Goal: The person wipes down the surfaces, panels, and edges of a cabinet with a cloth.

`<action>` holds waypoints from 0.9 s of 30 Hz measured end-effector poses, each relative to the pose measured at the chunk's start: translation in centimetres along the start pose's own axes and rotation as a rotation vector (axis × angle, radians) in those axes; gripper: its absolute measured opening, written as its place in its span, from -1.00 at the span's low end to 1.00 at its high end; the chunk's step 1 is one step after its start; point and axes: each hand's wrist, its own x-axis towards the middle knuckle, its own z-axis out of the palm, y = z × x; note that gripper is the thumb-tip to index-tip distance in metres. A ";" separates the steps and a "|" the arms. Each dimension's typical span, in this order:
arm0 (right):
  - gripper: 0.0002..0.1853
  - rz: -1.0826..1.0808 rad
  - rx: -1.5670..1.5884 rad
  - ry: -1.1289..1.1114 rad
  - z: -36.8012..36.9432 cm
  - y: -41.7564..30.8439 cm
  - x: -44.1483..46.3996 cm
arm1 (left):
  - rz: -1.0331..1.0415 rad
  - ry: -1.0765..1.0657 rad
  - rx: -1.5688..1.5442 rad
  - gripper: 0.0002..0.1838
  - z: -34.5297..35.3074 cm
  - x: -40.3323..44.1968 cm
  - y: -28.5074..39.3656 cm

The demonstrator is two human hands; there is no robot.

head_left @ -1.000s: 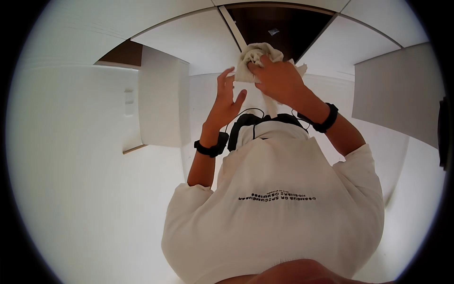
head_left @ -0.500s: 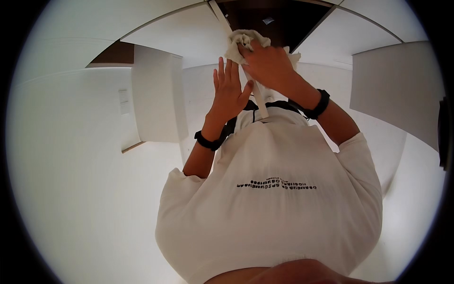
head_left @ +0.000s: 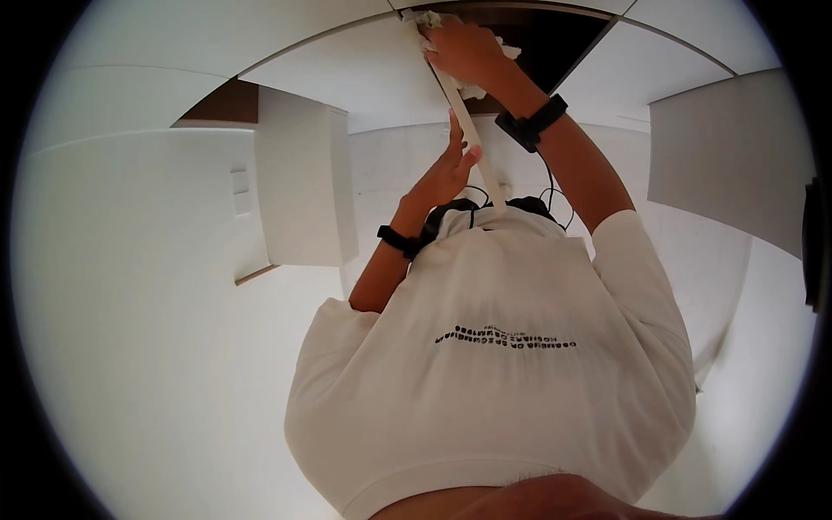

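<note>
My right hand (head_left: 472,54) is closed on a crumpled off-white cloth (head_left: 425,21), with parts of it hanging out past the fingers. It presses the cloth at the far end of an open white cabinet door (head_left: 476,143), which is seen edge-on. My left hand (head_left: 440,179) lies along the left face of that door, nearer my body, its fingers stretched out and holding nothing. Both wrists wear black bands. Behind the right hand is the dark brown cabinet interior (head_left: 555,43).
White cabinet fronts (head_left: 347,69) flank the opening on both sides. A white box-like panel (head_left: 299,182) stands at the left and a grey-white panel (head_left: 724,156) at the right. Thin black cables (head_left: 555,186) hang near my waist.
My right hand has moved forward with the cloth to the far end of the door. My left hand has shifted slightly back and right, turning more edge-on along the door.
</note>
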 end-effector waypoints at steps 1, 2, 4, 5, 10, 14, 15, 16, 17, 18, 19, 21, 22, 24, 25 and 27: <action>-0.60 -0.007 -0.020 -0.024 -0.1 -0.2 -1.0 | -0.010 -0.027 -0.015 0.00 -0.1 0.1 -0.2; -0.58 -0.001 -0.006 -0.039 -0.5 -0.5 -2.5 | -0.021 -0.055 -0.031 0.02 -0.2 0.1 -0.4; -0.54 0.009 0.016 -0.067 -1.9 -1.5 -6.2 | -0.004 -0.113 -0.057 0.10 -0.1 -0.2 -1.3; -0.50 0.005 0.007 -0.083 -2.1 -1.7 -8.1 | 0.010 -0.138 -0.069 0.14 -0.1 -0.2 -1.6; -0.45 -0.023 -0.112 -0.083 -5.3 -4.3 -17.7 | -0.183 -0.368 0.091 0.05 -1.5 -1.9 -0.4; -0.36 -0.002 -0.003 -0.125 -6.0 -6.0 -21.1 | 0.070 -0.233 -0.203 -0.02 -1.2 -3.4 -1.4; -0.35 -0.007 0.029 -0.114 -5.9 -5.8 -20.8 | 0.080 -0.232 -0.237 -0.05 -1.2 -3.2 -1.6; -0.34 -0.011 0.061 -0.100 -5.7 -5.5 -20.6 | 0.052 -0.283 -0.191 -0.07 -1.3 -3.0 -2.3; -0.32 0.011 0.035 -0.091 -5.0 -5.5 -20.1 | 0.022 -0.333 -0.144 -0.08 -1.5 -2.7 -3.2; -0.30 0.033 0.011 -0.085 -3.9 -5.7 -19.2 | -0.011 -0.383 -0.096 -0.10 -1.7 -2.6 -3.9; -0.29 0.053 -0.010 -0.077 -3.1 -5.8 -18.3 | -0.032 -0.354 -0.126 -0.10 -1.6 -2.6 -4.1; -0.28 0.060 0.000 -0.054 -2.4 -5.3 -16.2 | -0.073 -0.281 -0.186 -0.11 -1.6 -2.8 -4.3; -0.27 0.060 0.007 -0.042 -2.1 -5.0 -15.3 | -0.057 -0.279 -0.192 -0.12 -1.7 -2.9 -3.6; -0.24 0.070 0.052 -0.086 -2.1 -4.7 -13.5 | -0.026 -0.268 -0.201 -0.12 -1.8 -3.1 -1.5; -0.22 0.069 0.070 -0.111 -2.2 -4.4 -12.6 | -0.047 -0.217 -0.221 -0.11 -1.4 -3.4 -1.4; -0.20 0.078 0.114 -0.145 -2.3 -3.7 -10.6 | -0.079 -0.114 -0.260 -0.10 -0.4 -3.9 -1.3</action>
